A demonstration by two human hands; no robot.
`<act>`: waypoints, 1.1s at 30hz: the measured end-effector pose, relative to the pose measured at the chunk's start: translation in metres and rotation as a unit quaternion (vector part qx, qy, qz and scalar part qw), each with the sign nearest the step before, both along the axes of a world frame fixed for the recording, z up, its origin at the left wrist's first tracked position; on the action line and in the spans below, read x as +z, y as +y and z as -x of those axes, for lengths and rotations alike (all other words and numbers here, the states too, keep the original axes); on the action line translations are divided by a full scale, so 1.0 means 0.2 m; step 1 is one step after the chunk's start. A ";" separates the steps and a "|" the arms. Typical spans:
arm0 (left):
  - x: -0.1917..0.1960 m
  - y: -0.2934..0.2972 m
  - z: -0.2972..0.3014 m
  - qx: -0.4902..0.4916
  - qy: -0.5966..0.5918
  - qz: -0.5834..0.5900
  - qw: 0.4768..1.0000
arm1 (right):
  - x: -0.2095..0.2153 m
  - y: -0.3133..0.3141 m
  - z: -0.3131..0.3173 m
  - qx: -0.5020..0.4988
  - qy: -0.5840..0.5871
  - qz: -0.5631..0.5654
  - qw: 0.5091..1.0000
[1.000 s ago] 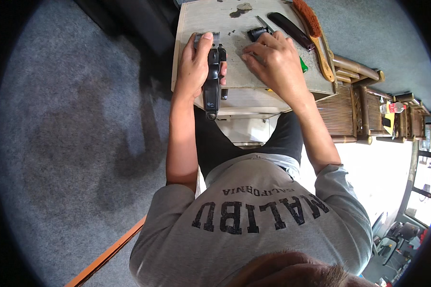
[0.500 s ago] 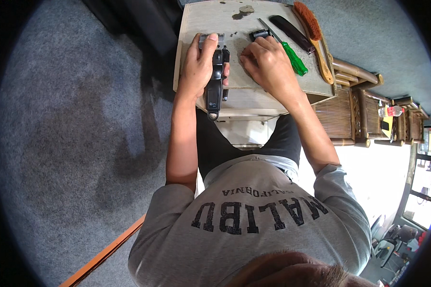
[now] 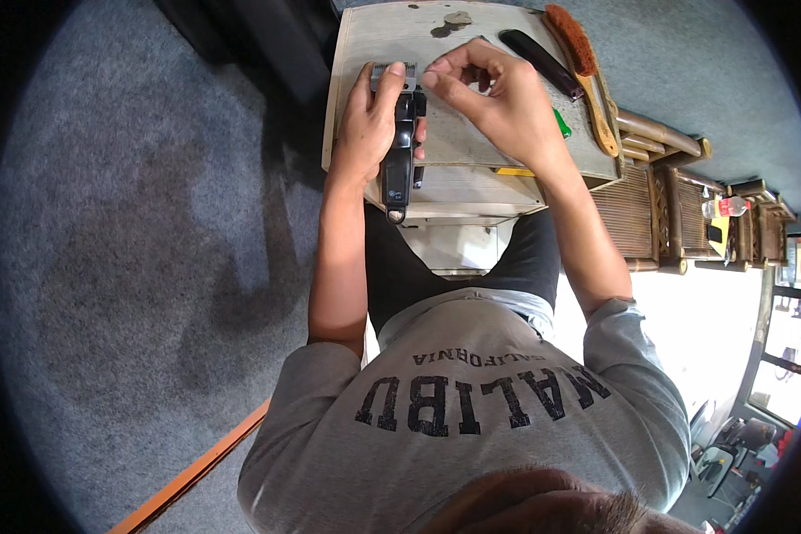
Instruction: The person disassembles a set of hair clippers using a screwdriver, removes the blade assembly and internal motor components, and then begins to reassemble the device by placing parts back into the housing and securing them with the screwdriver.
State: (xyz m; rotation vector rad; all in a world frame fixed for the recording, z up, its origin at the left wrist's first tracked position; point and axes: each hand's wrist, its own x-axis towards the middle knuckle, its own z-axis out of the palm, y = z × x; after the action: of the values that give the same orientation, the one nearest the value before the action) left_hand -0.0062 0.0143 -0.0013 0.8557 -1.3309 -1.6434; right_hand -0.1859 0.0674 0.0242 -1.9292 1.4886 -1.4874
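Observation:
My left hand (image 3: 363, 129) is wrapped round a black hair clipper (image 3: 399, 173), with the thumb pressed on its metal blade (image 3: 408, 73). The clipper's tail end points toward my body. Just right of the blade, my right hand (image 3: 512, 102) holds thumb and index finger together in a pinch. Whatever sits between those fingertips is too small to make out. Behind the right hand, the green handle of a screwdriver (image 3: 562, 124) shows only in part; its shaft is mostly covered.
The pale wooden cabinet top (image 3: 374, 36) also bears a long dark casing (image 3: 543, 64) and a brush (image 3: 578, 49) with orange bristles. Something yellow (image 3: 513, 172) shows at the front edge. Bamboo seats (image 3: 627, 209) stand at the right, with a bottle (image 3: 726, 207) on one.
My right hand has moved left from beside the small black part and screwdriver to the clipper's blade. It now covers most of the screwdriver. The left hand and clipper stay put.

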 end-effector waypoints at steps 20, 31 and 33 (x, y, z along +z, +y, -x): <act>-0.01 0.00 0.00 -0.002 -0.008 -0.001 1.000 | -0.02 -0.12 -0.05 0.094 -0.162 -0.177 0.966; -0.06 -0.02 -0.01 -0.007 0.012 -0.012 1.000 | -0.05 -0.17 -0.14 0.104 -0.228 -0.187 0.950; -0.05 -0.02 -0.01 -0.013 0.003 -0.012 1.000 | -0.04 -0.17 -0.14 0.101 -0.226 -0.179 0.952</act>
State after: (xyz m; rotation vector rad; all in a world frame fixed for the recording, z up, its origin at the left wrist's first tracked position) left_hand -0.0042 0.0111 -0.0107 0.8507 -1.3267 -1.6846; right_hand -0.1582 0.0343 0.0158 -1.3685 1.2097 -1.3387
